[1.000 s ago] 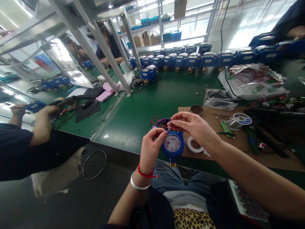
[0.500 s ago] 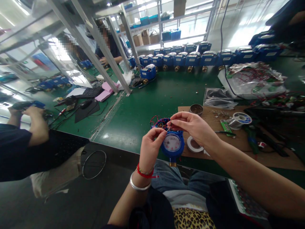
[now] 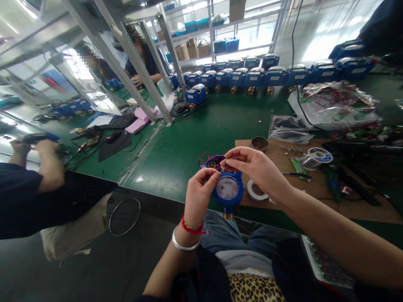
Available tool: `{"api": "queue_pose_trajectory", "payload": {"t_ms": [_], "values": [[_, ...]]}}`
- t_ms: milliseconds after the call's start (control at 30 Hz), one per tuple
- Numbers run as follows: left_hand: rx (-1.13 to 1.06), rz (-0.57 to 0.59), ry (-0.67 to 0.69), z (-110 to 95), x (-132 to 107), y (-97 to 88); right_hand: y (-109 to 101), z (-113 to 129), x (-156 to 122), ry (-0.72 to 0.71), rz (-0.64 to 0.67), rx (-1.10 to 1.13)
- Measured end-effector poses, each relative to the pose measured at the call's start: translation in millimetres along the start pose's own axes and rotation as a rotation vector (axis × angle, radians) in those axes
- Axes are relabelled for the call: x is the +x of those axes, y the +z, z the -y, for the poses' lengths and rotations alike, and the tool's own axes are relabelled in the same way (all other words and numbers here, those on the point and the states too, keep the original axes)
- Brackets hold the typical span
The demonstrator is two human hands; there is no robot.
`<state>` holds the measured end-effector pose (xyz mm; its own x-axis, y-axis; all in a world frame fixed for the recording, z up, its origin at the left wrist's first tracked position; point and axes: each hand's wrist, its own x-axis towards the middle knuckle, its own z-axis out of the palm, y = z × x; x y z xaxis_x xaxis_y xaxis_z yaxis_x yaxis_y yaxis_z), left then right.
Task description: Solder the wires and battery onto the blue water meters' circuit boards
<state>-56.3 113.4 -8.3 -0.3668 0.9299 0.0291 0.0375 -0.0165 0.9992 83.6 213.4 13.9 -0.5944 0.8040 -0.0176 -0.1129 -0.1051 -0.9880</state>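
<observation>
A blue water meter (image 3: 228, 192) with a white dial lies at the near edge of the green table (image 3: 195, 138), with red and blue wires (image 3: 210, 160) bunched at its top. My left hand (image 3: 200, 197) is closed in a pinch on a thin wire just left of the dial. My right hand (image 3: 252, 167) reaches in from the right, fingers pinched on the same wires above the meter. A red string and a silver bangle circle my left wrist.
A brown board (image 3: 315, 184) carries a tape roll (image 3: 255, 191), a small tin (image 3: 260, 144), a solder spool (image 3: 317, 158) and tools. A row of blue meters (image 3: 252, 77) lines the table's back. Plastic bags of wired parts (image 3: 333, 107) lie right. A co-worker's arm (image 3: 47, 167) works at left.
My hands keep their pinch on the wires and barely shift. The co-worker at left has lifted the hands slightly with a blue object.
</observation>
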Motion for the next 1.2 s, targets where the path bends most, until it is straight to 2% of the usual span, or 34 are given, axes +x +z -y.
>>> {"api": "queue_pose_trajectory", "payload": {"t_ms": [300,467,667,800,933,1067,1200], "values": [[-0.017,-0.052,0.056,5.2,-1.2,2.5,12.9,-8.8,-6.7,-0.136,-0.007,-0.245],[-0.062,-0.041,0.071,9.1,-0.6,0.8,16.8,-11.1,-6.9,-0.19,-0.027,-0.384],[-0.032,-0.031,0.073,9.8,0.1,0.4,10.1,-8.8,-3.8,-0.183,0.097,-0.417],[0.054,-0.004,0.115,7.0,0.2,-1.8,6.4,-3.7,-3.0,-0.244,0.085,-0.533],[0.317,-0.002,0.244,1.6,0.2,-7.4,7.9,0.2,-4.3,-0.36,0.038,-0.592],[0.46,0.006,0.34,-1.6,2.1,-12.2,11.7,-0.9,-6.5,-0.38,-0.002,-0.61],[0.466,0.024,0.291,2.5,2.8,-16.5,14.7,-3.8,-8.2,-0.364,-0.051,-0.608]]}}
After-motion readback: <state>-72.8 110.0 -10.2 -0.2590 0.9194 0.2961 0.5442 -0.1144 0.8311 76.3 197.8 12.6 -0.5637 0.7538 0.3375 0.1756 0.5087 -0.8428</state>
